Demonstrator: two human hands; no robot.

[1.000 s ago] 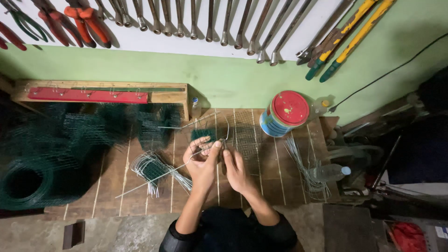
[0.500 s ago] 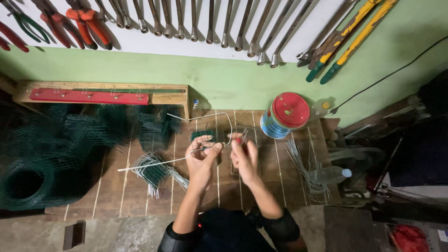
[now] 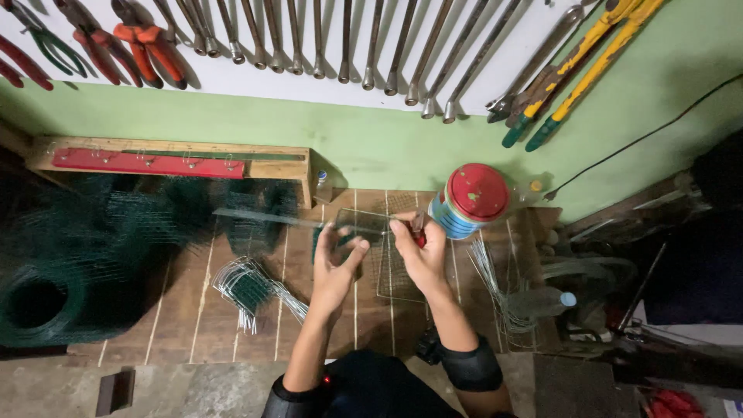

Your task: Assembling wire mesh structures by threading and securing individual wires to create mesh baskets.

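A: How do the 2 hands sit?
B: Both forearms reach forward, close together. The left hand (image 3: 337,262) is raised with fingers spread and thumb out.
A: And the right hand (image 3: 419,249)?
B: Fingers curled in a pinch, wrist bent slightly inward.

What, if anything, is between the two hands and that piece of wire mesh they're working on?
Nothing visible. The left hand and the right hand are both already at the small wire mesh panel, held up over the wooden bench. The right hand also grips a red-handled tool. Motion blur hides the exact finger contact.
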